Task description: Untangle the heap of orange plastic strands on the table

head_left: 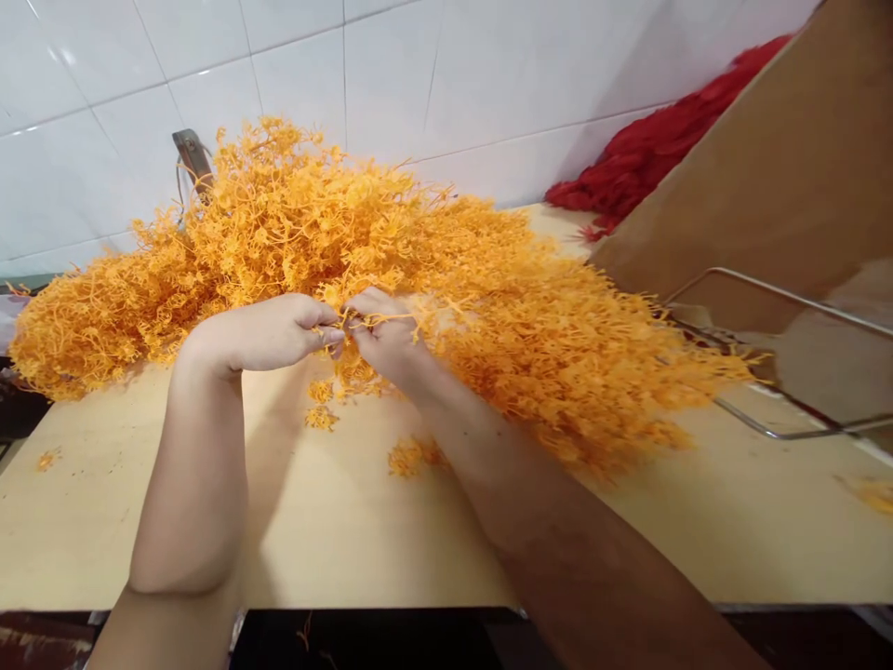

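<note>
A wide heap of orange artificial flower sprigs (pixel 335 223) covers the back of the table, stalks and small spidery heads tangled together. In front of its middle, my left hand (pixel 279 330) pinches an orange sprig between thumb and fingers. My right hand (pixel 387 340) meets it fingertip to fingertip, closed on the same orange sprig (pixel 397 318), whose stem sticks out to the right across the hand. Small orange flower heads (pixel 321 416) hang or lie just below the hands. Another loose orange clump (pixel 411 456) lies by my right forearm.
The pale wooden table (pixel 349 530) ends at a front edge near me. A brown cardboard sheet (pixel 753 186) leans at the right beside a bent metal wire frame (pixel 774 435). Behind it lies a red pile (pixel 634 163). A metal post (pixel 192 158) rises behind the heap, before the white tiled wall (pixel 391 74).
</note>
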Tool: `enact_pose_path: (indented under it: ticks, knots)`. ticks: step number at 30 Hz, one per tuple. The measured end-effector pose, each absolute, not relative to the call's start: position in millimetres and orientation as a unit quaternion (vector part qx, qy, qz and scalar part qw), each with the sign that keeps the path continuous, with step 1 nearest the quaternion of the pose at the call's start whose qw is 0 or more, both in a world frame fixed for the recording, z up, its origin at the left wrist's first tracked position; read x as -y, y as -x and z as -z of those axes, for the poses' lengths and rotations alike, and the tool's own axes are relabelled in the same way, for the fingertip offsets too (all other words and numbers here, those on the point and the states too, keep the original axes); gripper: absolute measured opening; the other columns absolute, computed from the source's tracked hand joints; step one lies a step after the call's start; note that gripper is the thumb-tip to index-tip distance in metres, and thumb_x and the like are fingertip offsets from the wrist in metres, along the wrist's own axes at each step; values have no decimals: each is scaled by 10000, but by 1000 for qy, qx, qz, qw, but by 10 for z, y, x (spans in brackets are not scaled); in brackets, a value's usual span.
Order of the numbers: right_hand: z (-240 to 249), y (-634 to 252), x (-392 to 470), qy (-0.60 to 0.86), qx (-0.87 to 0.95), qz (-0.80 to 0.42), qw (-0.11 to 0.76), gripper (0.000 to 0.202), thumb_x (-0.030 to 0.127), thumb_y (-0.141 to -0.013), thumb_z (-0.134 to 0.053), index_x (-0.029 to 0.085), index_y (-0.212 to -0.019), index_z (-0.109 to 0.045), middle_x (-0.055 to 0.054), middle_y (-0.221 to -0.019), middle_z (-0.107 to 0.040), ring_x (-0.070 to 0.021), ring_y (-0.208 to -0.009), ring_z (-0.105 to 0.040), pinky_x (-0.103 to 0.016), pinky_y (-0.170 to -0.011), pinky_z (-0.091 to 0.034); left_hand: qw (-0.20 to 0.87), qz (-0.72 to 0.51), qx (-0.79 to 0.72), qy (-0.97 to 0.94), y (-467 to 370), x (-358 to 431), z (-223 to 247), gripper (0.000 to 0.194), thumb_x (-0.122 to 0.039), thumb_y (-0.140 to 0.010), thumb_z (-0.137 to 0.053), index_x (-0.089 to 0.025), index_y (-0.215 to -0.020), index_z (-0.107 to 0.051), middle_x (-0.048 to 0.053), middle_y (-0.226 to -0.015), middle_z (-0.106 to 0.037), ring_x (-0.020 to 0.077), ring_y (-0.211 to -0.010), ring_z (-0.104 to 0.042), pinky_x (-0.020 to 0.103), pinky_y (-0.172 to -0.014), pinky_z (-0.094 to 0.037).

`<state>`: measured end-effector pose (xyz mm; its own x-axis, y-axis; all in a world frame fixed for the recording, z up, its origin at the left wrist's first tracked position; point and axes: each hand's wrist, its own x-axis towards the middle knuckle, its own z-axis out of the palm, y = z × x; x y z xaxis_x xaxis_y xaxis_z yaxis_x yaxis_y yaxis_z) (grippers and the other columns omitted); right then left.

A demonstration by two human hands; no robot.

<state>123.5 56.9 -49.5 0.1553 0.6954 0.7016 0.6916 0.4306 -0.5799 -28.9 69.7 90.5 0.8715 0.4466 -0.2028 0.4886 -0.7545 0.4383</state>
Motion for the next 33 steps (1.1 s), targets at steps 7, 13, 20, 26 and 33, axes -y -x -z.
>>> enact_pose_path:
  ticks: [7, 13, 20, 26, 33]
  knots:
    - [653, -1452, -664, 640, 512, -59, 570, 163, 256, -772, -510, 204, -624, -465, -41, -704, -522, -184, -734, -495, -332, -735, -403, 363, -160, -150, -906, 813, -626, -1142, 344, -495, -783, -534, -184, -665, -620, 13, -588, -542, 81, -510, -422, 239, -499, -336]
    - [594, -1271, -605, 566, 598, -14, 568, 96, 237, -756, -544, 193, -670, -544, -43, -756, -530, -179, -766, -506, -334, -736, -435, 248, -214, -389, -861, 394, -962, -693, 348, -435, -845, -431, -168, -626, -475, -21, -574, -384, 71, -513, -326, 232, -520, -273]
    - [652, -1275, -549, 542, 654, 20, 527, 135, 235, -801, -471, 180, -770, -591, -50, -793, -482, -160, -726, -498, -325, -690, -433, 249, -179, -438, -845, 127, -1170, -264, 525, -587, -780, -483, -179, -526, -271, -43, -517, -233, 60, -481, -211, 263, -507, -144]
    - [637, -1280, -550, 558, 646, 26, 520, 156, 306, -803, -497, 189, -728, -567, -52, -759, -480, -178, -734, -483, -350, -699, -413, 354, -212, -372, -831, 48, -1113, -212, 456, -483, -817, -492, -180, -560, -268, -56, -531, -214, 53, -483, -197, 244, -496, -168]
    - [528, -1258, -547, 526, 669, -21, 524, 374, 397, -854, -472, 191, -542, -449, -26, -634, -416, -164, -688, -425, -353, -708, -370, 395, -279, -379, -789, 60, -1193, -122, 394, -409, -859, -450, -181, -576, -297, -55, -530, -251, 50, -475, -217, 228, -481, -205]
